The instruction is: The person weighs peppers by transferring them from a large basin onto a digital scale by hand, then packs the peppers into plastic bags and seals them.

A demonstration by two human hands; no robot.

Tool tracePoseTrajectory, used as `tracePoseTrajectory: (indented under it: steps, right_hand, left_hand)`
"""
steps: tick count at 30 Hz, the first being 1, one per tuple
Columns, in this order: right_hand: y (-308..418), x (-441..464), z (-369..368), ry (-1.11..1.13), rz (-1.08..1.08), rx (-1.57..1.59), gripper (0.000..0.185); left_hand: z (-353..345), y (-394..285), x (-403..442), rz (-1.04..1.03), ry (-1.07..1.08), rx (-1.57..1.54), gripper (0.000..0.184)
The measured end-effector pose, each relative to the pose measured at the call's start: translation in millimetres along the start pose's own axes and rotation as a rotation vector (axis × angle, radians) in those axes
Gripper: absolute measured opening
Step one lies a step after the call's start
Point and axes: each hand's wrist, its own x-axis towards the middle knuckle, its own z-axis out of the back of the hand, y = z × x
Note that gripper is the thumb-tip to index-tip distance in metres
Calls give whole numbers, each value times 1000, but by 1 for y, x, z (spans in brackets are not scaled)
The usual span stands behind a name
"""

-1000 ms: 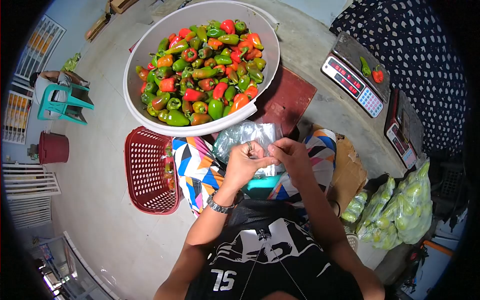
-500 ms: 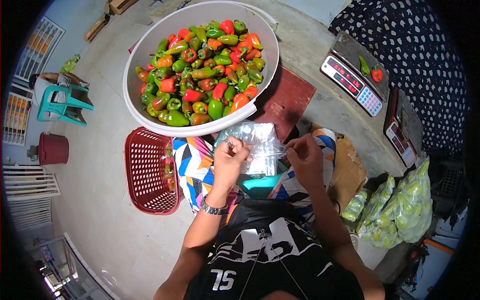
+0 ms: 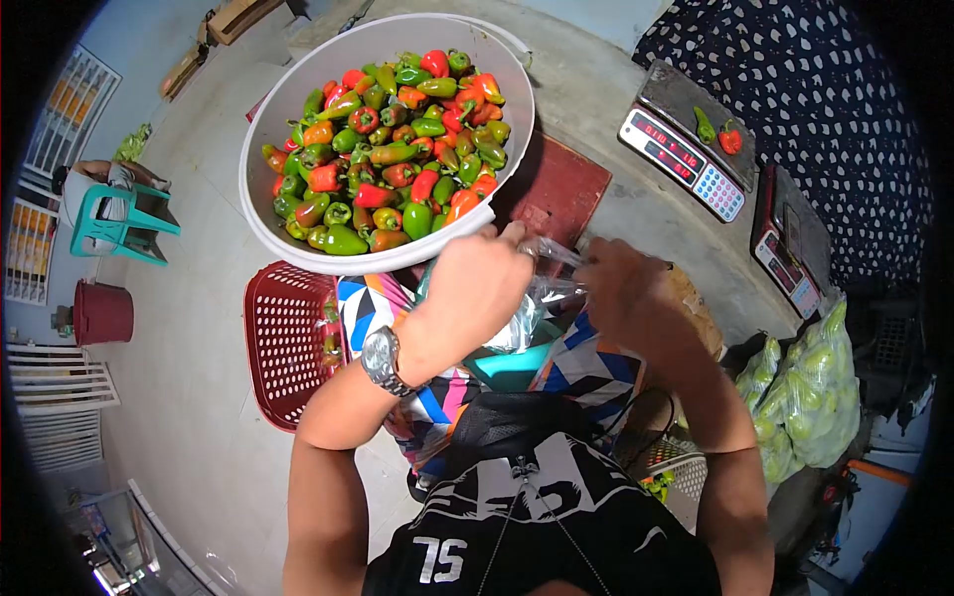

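Observation:
My left hand [image 3: 482, 288], with a watch on its wrist, is raised near the tub's lower rim and pinches one side of a clear plastic bag [image 3: 552, 254]. On the other side my right hand [image 3: 624, 288] holds the same bag, its fingers closed and partly in shadow. The plastic is stretched between the two hands. Below them, over my lap, lie more clear bags [image 3: 517, 330] on a teal container [image 3: 512, 369]. Just beyond my hands stands a large white tub [image 3: 260, 214] of red, green and orange peppers [image 3: 393, 154].
A red basket [image 3: 288, 348] stands left of my legs. At the right are two scales [image 3: 681, 164] [image 3: 785, 260], one bearing two peppers [image 3: 730, 139], and bagged green produce [image 3: 815, 397]. A person [image 3: 94, 194] sits on a teal chair [image 3: 119, 221] far left.
Both hands have moved up and forward, and the clear bag between them is lifted off the lap area. The view has shifted slightly.

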Motion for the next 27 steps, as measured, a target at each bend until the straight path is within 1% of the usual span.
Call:
tracePoseTrajectory:
  steps: [1, 2, 3, 6, 7, 8, 10, 11, 14, 15, 17, 18, 20, 22, 23, 24, 26, 27]
  right_hand:
    - [0, 3, 13, 120, -34, -59, 12]
    - [0, 4, 27, 63, -92, 42, 12]
    - [1, 3, 42, 5, -151, 144, 13]
    - [4, 4, 61, -87, -244, 332, 10]
    - [4, 6, 60, -159, -216, 337, 9]
    - [4, 8, 59, -229, -187, 339, 9]
    - [1, 9, 47, -467, -45, 266, 12]
    - [-2, 5, 48, -461, -43, 332, 15]
    - [-7, -7, 55, -442, -33, 537, 25]
    - [-3, -10, 57, -430, -24, 611, 28]
    - [4, -12, 54, -332, 97, 464, 36]
    - [9, -13, 43, -236, 199, 245, 40]
    - [11, -16, 19, -60, 338, 68, 45]
    - [8, -18, -1, 102, 417, 156, 47]
    - [12, -20, 1, 105, 357, 93, 45]
    - [18, -18, 11, 103, 297, 24, 44]
    - [24, -8, 14, 37, 305, 94, 39]
    - [20, 10, 11, -35, 382, 225, 35]
  left_hand:
    - [9, 4, 3, 0, -30, -22, 32]
    - [17, 6, 6, 1, -61, -45, 31]
    - [24, 7, 8, 42, -107, -135, 25]
    - [34, -2, 22, 224, -293, -250, 19]
    - [31, -3, 25, 196, -439, -307, 11]
    - [25, -1, 30, 154, -471, -303, 11]
    - [20, 0, 36, 70, -528, -301, 13]
    - [22, 1, 33, 25, -443, -268, 19]
    - [31, 9, 18, -67, -243, -274, 27]
    - [31, 5, 12, -43, -234, -232, 29]
    - [27, -5, 0, -4, -221, -137, 33]
    - [15, -3, -7, 21, -158, -89, 39]
    - [-22, 4, -27, -3, -94, -46, 38]
    - [-47, -3, -48, 87, -2, -138, 55]
    - [-51, -6, -54, 147, 83, -192, 64]
    - [-50, -9, -58, 237, 192, -259, 63]
    - [-55, -10, -64, 300, 170, -373, 66]
    - [-59, -9, -66, 295, 129, -436, 69]
